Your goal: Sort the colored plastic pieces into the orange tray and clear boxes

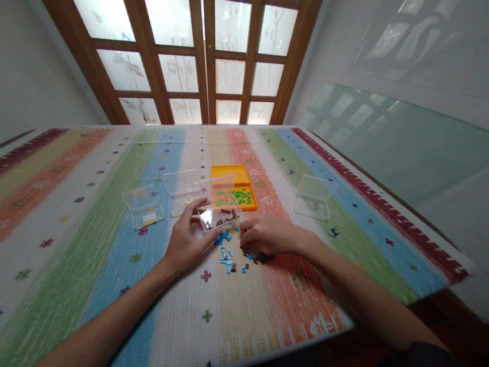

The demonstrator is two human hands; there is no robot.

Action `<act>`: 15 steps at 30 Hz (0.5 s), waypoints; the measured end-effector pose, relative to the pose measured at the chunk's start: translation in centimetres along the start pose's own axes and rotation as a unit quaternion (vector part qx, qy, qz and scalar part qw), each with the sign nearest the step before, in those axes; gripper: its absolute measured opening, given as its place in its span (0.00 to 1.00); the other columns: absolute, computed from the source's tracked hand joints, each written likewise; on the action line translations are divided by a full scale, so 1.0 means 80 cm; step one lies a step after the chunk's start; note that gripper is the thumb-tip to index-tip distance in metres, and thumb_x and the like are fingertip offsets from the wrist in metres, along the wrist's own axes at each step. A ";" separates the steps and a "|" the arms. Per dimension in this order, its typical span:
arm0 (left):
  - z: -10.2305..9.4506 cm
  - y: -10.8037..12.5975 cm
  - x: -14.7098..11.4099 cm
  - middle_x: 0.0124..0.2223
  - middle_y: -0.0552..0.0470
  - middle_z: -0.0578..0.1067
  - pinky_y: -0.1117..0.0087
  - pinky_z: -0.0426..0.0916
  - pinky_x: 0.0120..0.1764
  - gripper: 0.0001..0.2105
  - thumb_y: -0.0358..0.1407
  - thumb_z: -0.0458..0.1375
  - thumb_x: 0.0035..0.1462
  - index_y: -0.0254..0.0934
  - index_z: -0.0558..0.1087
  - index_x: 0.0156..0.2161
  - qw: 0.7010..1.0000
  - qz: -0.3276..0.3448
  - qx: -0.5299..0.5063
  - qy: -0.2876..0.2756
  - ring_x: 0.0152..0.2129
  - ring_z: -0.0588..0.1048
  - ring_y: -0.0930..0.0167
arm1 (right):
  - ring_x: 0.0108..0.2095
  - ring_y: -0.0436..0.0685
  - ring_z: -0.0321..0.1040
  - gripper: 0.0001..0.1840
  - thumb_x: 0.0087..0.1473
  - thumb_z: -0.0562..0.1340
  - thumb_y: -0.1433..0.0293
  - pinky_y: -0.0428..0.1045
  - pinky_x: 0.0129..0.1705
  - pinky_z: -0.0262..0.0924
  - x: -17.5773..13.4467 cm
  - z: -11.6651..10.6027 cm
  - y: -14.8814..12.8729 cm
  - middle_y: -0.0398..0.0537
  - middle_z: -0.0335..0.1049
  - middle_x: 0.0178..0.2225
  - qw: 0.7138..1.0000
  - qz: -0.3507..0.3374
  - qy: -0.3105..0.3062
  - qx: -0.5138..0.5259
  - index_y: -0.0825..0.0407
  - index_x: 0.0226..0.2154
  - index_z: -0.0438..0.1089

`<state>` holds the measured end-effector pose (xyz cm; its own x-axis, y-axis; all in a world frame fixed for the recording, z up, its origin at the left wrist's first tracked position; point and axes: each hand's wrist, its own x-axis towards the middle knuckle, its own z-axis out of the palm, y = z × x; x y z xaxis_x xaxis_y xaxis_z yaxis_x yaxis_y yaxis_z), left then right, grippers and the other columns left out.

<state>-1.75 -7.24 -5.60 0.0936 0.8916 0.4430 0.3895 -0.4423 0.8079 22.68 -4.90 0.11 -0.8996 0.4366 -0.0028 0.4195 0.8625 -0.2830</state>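
Note:
My left hand (189, 234) grips the near left side of a clear plastic box (219, 223), its lid raised, with brown toy bricks (225, 211) inside. The fingers lie behind the box's left edge and the thumb along its front. Close to the box's right corner, my right hand (271, 234) is bent down over the loose pile, fingers pinched together; what is between them, if anything, is hidden. Blue bricks (223, 238) and a few brown bricks (234, 267) are strewn on the cloth between and below the hands.
Behind the hands stands an open orange case (230, 174) with green pieces. Clear boxes with raised lids stand to the left (147, 217) and right (311, 207); another clear box (177, 206) sits behind my left hand. A striped tablecloth (163, 330) covers the table.

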 end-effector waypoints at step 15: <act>0.002 -0.001 0.000 0.60 0.41 0.76 0.59 0.75 0.46 0.31 0.40 0.69 0.56 0.40 0.67 0.62 1.000 -0.004 -0.008 0.002 0.43 0.78 0.65 | 0.27 0.50 0.63 0.08 0.60 0.65 0.75 0.49 0.27 0.43 0.003 0.006 -0.004 0.50 0.78 0.35 0.994 0.002 -0.008 -0.110 0.53 0.31 0.81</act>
<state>-1.67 -7.21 -5.76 0.0860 0.8950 0.4377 0.3750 -0.4361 0.8181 22.31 -5.22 -0.22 -0.8986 0.4382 -0.0203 0.4385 0.8962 -0.0669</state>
